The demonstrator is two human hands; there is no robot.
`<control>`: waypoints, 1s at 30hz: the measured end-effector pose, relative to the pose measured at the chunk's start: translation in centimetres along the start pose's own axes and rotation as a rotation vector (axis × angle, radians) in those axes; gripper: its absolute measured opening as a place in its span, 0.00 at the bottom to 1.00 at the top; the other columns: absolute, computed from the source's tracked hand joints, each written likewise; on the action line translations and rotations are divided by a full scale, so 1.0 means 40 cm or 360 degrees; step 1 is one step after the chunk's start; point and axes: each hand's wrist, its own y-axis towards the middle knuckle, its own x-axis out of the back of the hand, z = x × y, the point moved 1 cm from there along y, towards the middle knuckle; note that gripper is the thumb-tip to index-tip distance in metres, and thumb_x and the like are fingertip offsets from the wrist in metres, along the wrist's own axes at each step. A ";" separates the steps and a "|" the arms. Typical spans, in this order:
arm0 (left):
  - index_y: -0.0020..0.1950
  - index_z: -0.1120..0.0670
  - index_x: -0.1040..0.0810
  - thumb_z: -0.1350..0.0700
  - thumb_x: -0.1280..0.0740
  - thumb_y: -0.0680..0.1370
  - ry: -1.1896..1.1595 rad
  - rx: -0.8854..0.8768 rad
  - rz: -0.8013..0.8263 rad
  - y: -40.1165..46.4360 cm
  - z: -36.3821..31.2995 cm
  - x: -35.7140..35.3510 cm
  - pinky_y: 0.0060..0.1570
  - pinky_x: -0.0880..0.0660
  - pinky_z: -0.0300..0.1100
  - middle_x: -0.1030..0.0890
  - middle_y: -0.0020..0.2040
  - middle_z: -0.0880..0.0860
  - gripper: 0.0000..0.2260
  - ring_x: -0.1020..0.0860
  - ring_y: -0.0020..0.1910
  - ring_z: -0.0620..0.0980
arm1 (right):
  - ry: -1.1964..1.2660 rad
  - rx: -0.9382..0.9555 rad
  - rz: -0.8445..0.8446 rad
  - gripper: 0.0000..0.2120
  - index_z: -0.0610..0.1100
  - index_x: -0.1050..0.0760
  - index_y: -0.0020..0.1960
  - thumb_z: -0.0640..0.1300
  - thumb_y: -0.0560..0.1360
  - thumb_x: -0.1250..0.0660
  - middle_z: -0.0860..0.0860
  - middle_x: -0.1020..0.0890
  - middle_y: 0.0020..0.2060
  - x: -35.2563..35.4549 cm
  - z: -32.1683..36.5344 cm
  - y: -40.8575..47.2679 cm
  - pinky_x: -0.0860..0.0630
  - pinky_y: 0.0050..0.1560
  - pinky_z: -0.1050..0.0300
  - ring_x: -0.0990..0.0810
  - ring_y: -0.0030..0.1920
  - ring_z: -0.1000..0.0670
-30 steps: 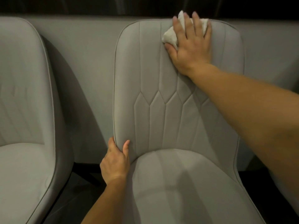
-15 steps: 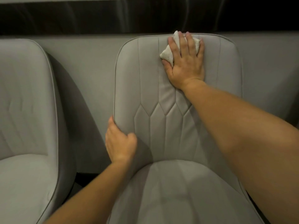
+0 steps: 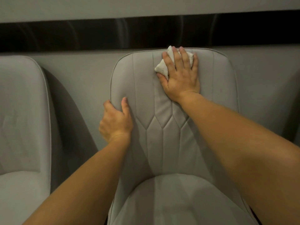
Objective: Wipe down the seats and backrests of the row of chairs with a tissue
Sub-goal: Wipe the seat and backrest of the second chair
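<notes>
Grey padded chair (image 3: 164, 143) dead centre, stitched diamond pattern on the backrest (image 3: 146, 88), seat (image 3: 175, 200) curving toward the camera. A crumpled white tissue (image 3: 162, 69) sits flat against the backrest right up at the top edge, a bit right of middle. Second matching chair (image 3: 21, 127) just to the left, only partly in frame.

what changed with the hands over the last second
The left hand slid up the side edge of the backrest, from near the seat joint to about mid-height, gripping it again. The right hand still presses the tissue flat at the top of the backrest.
</notes>
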 end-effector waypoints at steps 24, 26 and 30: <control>0.54 0.54 0.33 0.31 0.51 0.77 0.0036 -0.0003 0.0016 -0.001 0.000 -0.006 0.36 0.34 0.53 0.20 0.49 0.61 0.27 0.23 0.44 0.67 | -0.0069 0.0786 0.0299 0.32 0.60 0.56 0.80 0.70 0.79 0.63 0.49 0.53 0.81 0.064 0.193 0.068 0.62 0.73 0.30 0.58 0.80 0.41; 0.55 0.55 0.33 0.30 0.51 0.77 0.0050 0.0006 -0.0001 0.002 0.003 -0.011 0.37 0.34 0.53 0.20 0.49 0.62 0.29 0.22 0.44 0.68 | -0.0138 0.0792 0.0292 0.31 0.59 0.55 0.80 0.68 0.80 0.62 0.49 0.51 0.81 0.073 0.175 0.067 0.62 0.74 0.30 0.55 0.80 0.40; 0.56 0.56 0.32 0.30 0.51 0.77 0.0063 -0.0002 -0.0011 0.004 0.008 -0.012 0.37 0.36 0.54 0.20 0.50 0.65 0.30 0.23 0.44 0.70 | -0.0224 0.0543 0.0348 0.31 0.55 0.54 0.81 0.66 0.81 0.61 0.48 0.50 0.81 0.091 0.019 0.036 0.62 0.75 0.33 0.53 0.80 0.41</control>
